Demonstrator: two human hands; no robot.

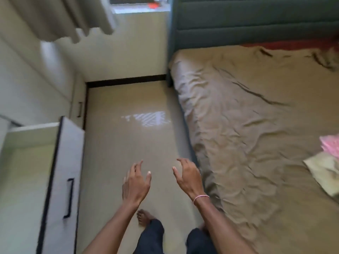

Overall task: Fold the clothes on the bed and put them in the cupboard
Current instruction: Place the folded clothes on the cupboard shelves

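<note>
We see both hands over floor (128,136), apart, nothing held. Left hand (135,184): fingers spread, loosely curled. Right hand (189,178): fingers likewise, just beside bed (247,125) floor-side edge; bracelet (200,197) on wrist. Pink garment (331,143) and pale cloth (324,173) touch on bed, well in from that edge, far from headboard (256,21). Cupboard (27,162) on our left, door (64,171) open.

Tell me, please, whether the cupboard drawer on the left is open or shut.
Open. The drawer is pulled out, its front panel with the black handle standing clear of the cupboard and its pale inside showing.
</note>
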